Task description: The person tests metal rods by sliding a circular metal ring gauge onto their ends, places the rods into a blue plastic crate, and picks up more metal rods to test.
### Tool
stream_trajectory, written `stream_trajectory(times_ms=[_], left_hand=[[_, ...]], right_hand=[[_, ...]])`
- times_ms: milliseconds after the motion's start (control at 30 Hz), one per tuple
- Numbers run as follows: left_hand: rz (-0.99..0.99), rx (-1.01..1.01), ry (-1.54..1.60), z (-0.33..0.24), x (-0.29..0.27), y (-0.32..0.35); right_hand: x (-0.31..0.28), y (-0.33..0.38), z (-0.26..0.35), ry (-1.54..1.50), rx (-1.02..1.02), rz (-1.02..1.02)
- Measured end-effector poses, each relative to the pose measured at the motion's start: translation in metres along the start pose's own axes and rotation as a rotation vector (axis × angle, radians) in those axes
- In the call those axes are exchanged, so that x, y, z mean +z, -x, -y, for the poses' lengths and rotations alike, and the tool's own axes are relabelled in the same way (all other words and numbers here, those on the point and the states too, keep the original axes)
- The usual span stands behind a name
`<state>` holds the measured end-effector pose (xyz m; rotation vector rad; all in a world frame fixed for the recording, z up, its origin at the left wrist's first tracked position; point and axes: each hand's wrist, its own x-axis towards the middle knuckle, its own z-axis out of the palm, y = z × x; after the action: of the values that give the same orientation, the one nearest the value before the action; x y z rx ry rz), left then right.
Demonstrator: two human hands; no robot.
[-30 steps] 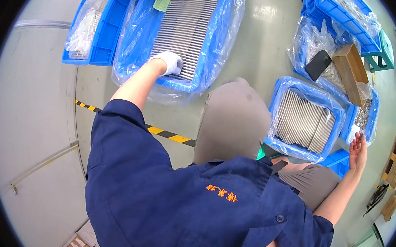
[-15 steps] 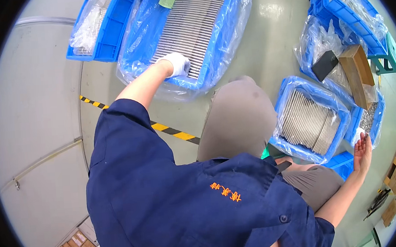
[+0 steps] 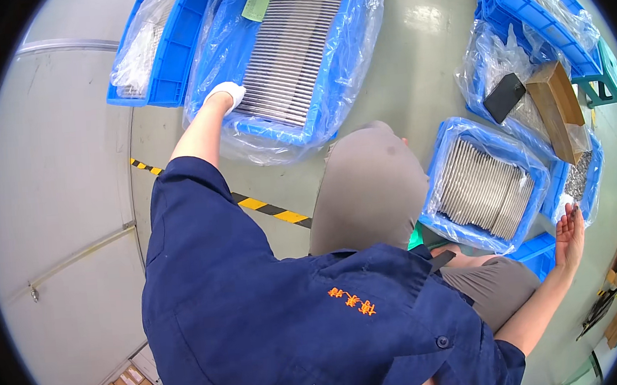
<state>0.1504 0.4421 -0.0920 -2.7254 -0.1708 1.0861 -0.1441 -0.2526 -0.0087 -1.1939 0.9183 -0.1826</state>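
Observation:
My left hand, in a white glove, is at the near left corner of a row of thin metal rods. The rods lie side by side in a plastic-lined blue crate. Its fingers are too small and hidden to read. Off to the right, my bare right hand is raised with curled fingers. A small dark thing shows at its fingertips, its kind unclear. Just beyond that hand stands a small blue bin with many small metal pieces inside.
A second lined crate of metal rods stands right of my knee. Behind it are an open cardboard box, a black flat object, stacked blue crates and a green stool. Striped floor tape runs at left.
My left hand has moved left, from the near end of the rods to their left corner. My right hand stays by the small bin. The view has shifted slightly.

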Motion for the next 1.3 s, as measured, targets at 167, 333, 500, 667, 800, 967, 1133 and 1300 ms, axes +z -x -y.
stream_trajectory(times_ms=[167, 333, 500, 667, 800, 967, 1133, 1300], left_hand=[[-0.015, -0.134, 0.073, -0.015, -0.006, 0.013], [0.002, -0.122, 0.063, -0.017, -0.004, 0.017], [-0.007, -0.086, -0.042, -0.019, 0.002, 0.012], [-0.063, 0.424, -0.076, -0.056, -0.013, 0.050], [-0.003, 0.421, -0.084, -0.063, 0.003, 0.048], [-0.074, 0.469, -0.133, -0.069, 0.004, 0.053], [-0.044, 0.504, -0.193, -0.097, 0.005, 0.047], [-0.372, 0.459, -0.065, -0.054, -0.052, 0.071]], right_hand=[[-0.002, 0.001, -0.002, -0.017, -0.012, 0.002], [0.003, 0.002, 0.000, -0.022, -0.023, 0.020], [0.009, 0.003, 0.003, -0.034, -0.041, 0.035], [0.005, 0.007, 0.000, -0.036, -0.042, 0.027], [0.015, 0.009, 0.000, -0.036, -0.022, 0.013], [0.019, 0.017, 0.001, -0.019, -0.042, 0.011], [0.037, 0.047, 0.002, 0.102, -0.154, 0.073], [0.152, 0.157, 0.039, 0.289, -0.876, 0.894]])
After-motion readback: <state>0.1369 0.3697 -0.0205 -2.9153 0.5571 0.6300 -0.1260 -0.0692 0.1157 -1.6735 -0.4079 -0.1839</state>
